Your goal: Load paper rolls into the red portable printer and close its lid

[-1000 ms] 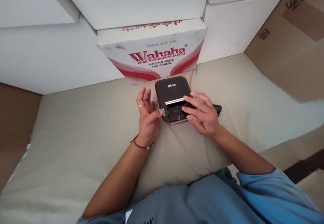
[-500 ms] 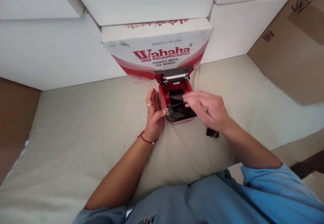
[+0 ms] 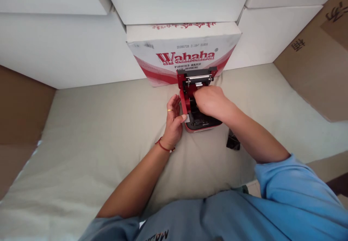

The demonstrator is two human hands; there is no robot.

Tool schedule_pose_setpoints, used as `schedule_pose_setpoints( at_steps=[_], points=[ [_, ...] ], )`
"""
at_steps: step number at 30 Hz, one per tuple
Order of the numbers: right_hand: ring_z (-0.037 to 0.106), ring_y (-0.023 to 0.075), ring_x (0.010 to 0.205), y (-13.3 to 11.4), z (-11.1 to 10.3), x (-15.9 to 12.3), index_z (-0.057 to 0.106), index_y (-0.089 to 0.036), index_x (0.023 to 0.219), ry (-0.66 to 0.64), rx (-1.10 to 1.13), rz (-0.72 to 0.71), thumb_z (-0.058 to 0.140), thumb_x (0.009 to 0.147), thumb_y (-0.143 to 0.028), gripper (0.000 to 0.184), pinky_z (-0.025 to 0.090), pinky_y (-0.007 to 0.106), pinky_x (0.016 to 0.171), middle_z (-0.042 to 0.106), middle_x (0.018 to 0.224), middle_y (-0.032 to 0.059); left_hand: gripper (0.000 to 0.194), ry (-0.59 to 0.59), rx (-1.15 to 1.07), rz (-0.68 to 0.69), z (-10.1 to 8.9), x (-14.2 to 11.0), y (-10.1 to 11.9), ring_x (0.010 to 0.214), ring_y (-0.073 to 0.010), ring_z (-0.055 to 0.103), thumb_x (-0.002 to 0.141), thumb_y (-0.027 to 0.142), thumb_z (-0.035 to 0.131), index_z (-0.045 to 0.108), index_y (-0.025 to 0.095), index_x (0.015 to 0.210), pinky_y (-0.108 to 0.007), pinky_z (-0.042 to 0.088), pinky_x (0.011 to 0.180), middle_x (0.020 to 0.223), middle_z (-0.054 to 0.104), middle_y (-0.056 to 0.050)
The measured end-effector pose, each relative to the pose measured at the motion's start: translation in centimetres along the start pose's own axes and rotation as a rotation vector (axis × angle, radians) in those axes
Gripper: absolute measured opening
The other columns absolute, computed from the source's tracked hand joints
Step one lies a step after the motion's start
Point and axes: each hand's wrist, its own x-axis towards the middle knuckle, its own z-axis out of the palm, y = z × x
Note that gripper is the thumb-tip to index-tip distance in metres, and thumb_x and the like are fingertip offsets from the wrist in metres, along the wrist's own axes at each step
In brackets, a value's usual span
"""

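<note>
A black-and-red label printer (image 3: 205,125) rests on the cloth-covered surface with its lid (image 3: 196,74) raised, showing a red interior and a roller under the lid. My left hand (image 3: 174,123) grips the printer's left side, thumb on a small grey tab at the front corner. Over the open compartment, my right hand (image 3: 210,99) reaches in from the right. Its fingertips are hidden inside, so whatever they touch or hold cannot be seen. A small black object (image 3: 233,141) lies on the cloth under my right forearm, partly covered by it.
Behind the printer stands a white-and-red Wahaha water carton (image 3: 187,48). Large white boxes (image 3: 67,48) are stacked along the back. Brown cardboard boxes (image 3: 312,59) flank the beige cloth surface (image 3: 108,135) on the left and right.
The printer's lid has swung up from closed to raised. My right hand has moved from on top of the lid into the compartment. My left hand stays at the left side.
</note>
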Motion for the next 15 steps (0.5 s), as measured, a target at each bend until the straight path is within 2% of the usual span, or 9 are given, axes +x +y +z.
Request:
schedule_pose_setpoints(
  at_steps=[3,4,6,9,11,12,15],
  points=[
    [0.078,0.0365,0.104,0.4,-1.5,-2.7,0.078,-0.016,0.126,0.044,0.005,0.084,0.067,0.099,-0.021,0.030,0.053,0.040,0.077,0.081,0.128,0.0203,0.086,0.003,-0.058,0.014,0.1,-0.1,0.0,0.160,-0.0312,0.050,0.093,0.072,0.073,0.038,0.041,0.164,-0.050,0.048,0.128,0.173,0.048,-0.009],
    [0.077,0.0348,0.100,0.7,-2.2,-4.2,0.076,-0.017,0.127,0.084,0.052,0.065,0.070,0.099,-0.026,0.030,0.052,0.039,0.076,0.081,0.126,0.0184,0.085,0.002,-0.082,0.010,0.2,-0.1,0.1,0.161,-0.0311,0.049,0.092,0.071,0.074,0.039,0.041,0.164,-0.050,0.046,0.130,0.173,0.048,-0.008],
    [0.075,0.0285,0.089,1.7,-3.7,-7.5,0.076,-0.019,0.120,0.137,0.235,-0.019,0.072,0.100,-0.038,0.028,0.050,0.036,0.072,0.082,0.110,0.0116,0.084,0.005,-0.140,-0.015,0.4,-0.1,0.3,0.164,-0.0315,0.045,0.091,0.068,0.078,0.042,0.042,0.162,-0.051,0.041,0.134,0.174,0.046,-0.006],
    [0.068,0.0182,0.067,3.6,-4.4,-12.1,0.076,-0.022,0.113,0.034,0.666,-0.141,0.069,0.103,-0.057,0.038,0.047,0.030,0.062,0.078,0.084,0.0014,0.083,0.033,-0.235,-0.054,0.6,-0.1,0.5,0.165,-0.0325,0.042,0.087,0.064,0.084,0.047,0.042,0.158,-0.050,0.037,0.136,0.173,0.046,-0.004],
    [0.067,0.0164,0.065,4.4,-3.1,-13.9,0.077,-0.022,0.115,-0.063,0.817,-0.172,0.069,0.103,-0.060,0.040,0.047,0.029,0.059,0.078,0.084,0.0004,0.082,0.043,-0.272,-0.060,0.7,0.0,0.5,0.163,-0.0323,0.044,0.085,0.062,0.086,0.051,0.042,0.156,-0.050,0.036,0.136,0.171,0.049,-0.003],
    [0.070,0.0172,0.068,4.4,-1.8,-14.3,0.077,-0.022,0.115,-0.097,0.824,-0.177,0.070,0.103,-0.057,0.038,0.049,0.029,0.062,0.080,0.089,0.0018,0.081,0.040,-0.279,-0.062,0.7,0.0,0.4,0.162,-0.0320,0.045,0.085,0.062,0.087,0.052,0.042,0.155,-0.050,0.036,0.136,0.169,0.050,-0.003],
    [0.077,0.0240,0.088,3.7,3.5,-14.4,0.079,-0.020,0.110,-0.153,0.689,-0.153,0.071,0.103,-0.045,0.027,0.055,0.034,0.077,0.083,0.103,0.0085,0.081,0.038,-0.278,-0.063,0.5,0.0,0.2,0.161,-0.0313,0.047,0.085,0.062,0.087,0.053,0.042,0.155,-0.050,0.037,0.135,0.168,0.052,-0.003]
  ],
)
